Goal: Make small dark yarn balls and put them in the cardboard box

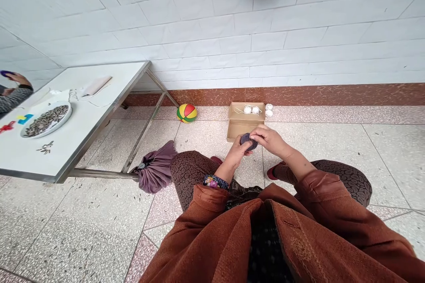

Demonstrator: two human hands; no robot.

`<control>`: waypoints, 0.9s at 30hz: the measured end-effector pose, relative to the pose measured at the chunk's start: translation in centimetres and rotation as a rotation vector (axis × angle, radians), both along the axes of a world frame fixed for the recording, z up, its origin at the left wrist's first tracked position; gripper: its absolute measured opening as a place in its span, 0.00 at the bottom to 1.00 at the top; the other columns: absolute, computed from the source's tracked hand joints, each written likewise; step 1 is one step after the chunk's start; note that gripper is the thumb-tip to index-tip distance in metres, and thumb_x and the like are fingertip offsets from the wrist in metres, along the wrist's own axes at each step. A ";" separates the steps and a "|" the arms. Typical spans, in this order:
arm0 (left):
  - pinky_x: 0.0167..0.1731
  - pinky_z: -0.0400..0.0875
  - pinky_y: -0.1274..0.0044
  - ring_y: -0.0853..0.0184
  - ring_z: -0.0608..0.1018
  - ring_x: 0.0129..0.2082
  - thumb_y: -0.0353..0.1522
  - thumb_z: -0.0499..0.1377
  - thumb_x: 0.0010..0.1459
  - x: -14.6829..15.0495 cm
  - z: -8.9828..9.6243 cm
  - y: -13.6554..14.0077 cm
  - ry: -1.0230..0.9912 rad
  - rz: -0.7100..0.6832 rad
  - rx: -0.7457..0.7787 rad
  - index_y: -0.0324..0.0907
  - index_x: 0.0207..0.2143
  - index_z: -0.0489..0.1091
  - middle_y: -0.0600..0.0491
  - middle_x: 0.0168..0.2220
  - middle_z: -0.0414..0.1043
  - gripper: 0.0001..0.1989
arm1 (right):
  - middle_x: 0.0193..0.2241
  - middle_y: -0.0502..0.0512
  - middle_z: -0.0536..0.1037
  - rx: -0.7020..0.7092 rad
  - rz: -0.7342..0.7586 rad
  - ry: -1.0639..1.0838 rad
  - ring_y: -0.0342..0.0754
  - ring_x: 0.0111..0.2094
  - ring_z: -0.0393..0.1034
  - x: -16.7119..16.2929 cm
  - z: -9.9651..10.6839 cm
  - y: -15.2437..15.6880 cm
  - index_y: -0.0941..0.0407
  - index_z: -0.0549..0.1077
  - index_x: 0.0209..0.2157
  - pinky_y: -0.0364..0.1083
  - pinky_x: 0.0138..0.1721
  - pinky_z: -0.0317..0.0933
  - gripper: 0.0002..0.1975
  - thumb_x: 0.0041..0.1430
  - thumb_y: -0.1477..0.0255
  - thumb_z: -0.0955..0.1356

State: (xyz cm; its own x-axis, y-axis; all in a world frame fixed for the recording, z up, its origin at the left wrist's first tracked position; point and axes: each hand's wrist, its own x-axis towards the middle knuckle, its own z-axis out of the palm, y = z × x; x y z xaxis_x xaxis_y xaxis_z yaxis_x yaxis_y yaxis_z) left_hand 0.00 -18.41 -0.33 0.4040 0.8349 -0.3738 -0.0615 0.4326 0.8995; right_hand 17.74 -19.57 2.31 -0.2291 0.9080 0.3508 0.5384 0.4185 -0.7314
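Observation:
A dark purple-grey ball of yarn (248, 141) rests in my left hand (236, 152), whose fingers and thumb are wrapped round its lower left side. My right hand (269, 139) is closed in a pinch at the ball's upper right edge, touching the yarn; any single strand between its fingertips is too small to see. Just beyond my hands an open cardboard box (235, 130) lies on the floor. On its raised flap side sit white balls of yarn (251, 109) with a loose white thread, and more white balls (269, 109) lie right beside the box.
A striped ball (187, 113) and a purple cloth bag (157, 166) lie on the floor to my left. Past them stands a metal-framed table (122, 79) bearing a plate (68, 117) of sunflower seeds. Another person's hand (20, 78) shows at far left. A tiled wall (212, 62) rises ahead.

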 end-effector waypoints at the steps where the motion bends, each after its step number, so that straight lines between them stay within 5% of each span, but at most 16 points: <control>1: 0.27 0.64 0.78 0.74 0.73 0.24 0.38 0.64 0.53 -0.1 0.1 -0.1 -0.013 -0.039 0.014 0.43 0.55 0.65 0.51 0.40 0.74 0.27 | 0.34 0.55 0.75 -0.011 -0.009 0.013 0.50 0.38 0.70 0.2 0.0 0.6 0.53 0.77 0.35 0.49 0.42 0.64 0.10 0.68 0.65 0.66; 7: 0.31 0.68 0.76 0.70 0.75 0.29 0.35 0.64 0.49 -0.4 1.1 -0.6 -0.335 -0.122 -0.057 0.46 0.60 0.63 0.49 0.46 0.75 0.34 | 0.31 0.52 0.76 -0.180 -0.116 0.240 0.49 0.35 0.70 1.0 -2.1 1.9 0.54 0.75 0.32 0.48 0.41 0.64 0.12 0.63 0.62 0.67; 13: 0.35 0.71 0.75 0.66 0.78 0.32 0.36 0.65 0.49 -0.5 1.2 -0.3 -0.614 0.046 -0.273 0.39 0.45 0.71 0.49 0.36 0.78 0.20 | 0.29 0.51 0.76 -0.226 -0.201 0.275 0.49 0.33 0.69 0.1 -4.8 -0.1 0.54 0.73 0.32 0.47 0.37 0.64 0.12 0.63 0.61 0.66; 22: 0.29 0.67 0.79 0.72 0.75 0.24 0.41 0.67 0.53 0.0 0.3 -0.1 -0.370 0.190 -0.164 0.41 0.44 0.66 0.54 0.30 0.75 0.21 | 0.31 0.52 0.73 -0.042 -0.010 -0.002 0.47 0.32 0.69 -0.7 -2.4 -2.5 0.53 0.73 0.35 0.46 0.36 0.62 0.05 0.65 0.70 0.65; 27: 0.28 0.65 0.79 0.73 0.73 0.24 0.41 0.65 0.54 0.1 -0.2 -0.6 -0.105 0.084 -0.035 0.43 0.50 0.64 0.54 0.35 0.73 0.24 | 0.32 0.53 0.73 0.004 0.024 -0.050 0.48 0.34 0.69 -0.5 -0.2 -1.9 0.53 0.75 0.36 0.46 0.38 0.63 0.08 0.69 0.69 0.65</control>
State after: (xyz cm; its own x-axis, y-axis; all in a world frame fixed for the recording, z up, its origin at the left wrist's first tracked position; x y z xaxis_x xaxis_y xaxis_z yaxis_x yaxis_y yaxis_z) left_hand 0.14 -19.05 -0.52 0.3714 0.8548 -0.3625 -0.1918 0.4526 0.8708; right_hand 17.28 -21.44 2.14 -0.2686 0.9004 0.3422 0.5641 0.4350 -0.7019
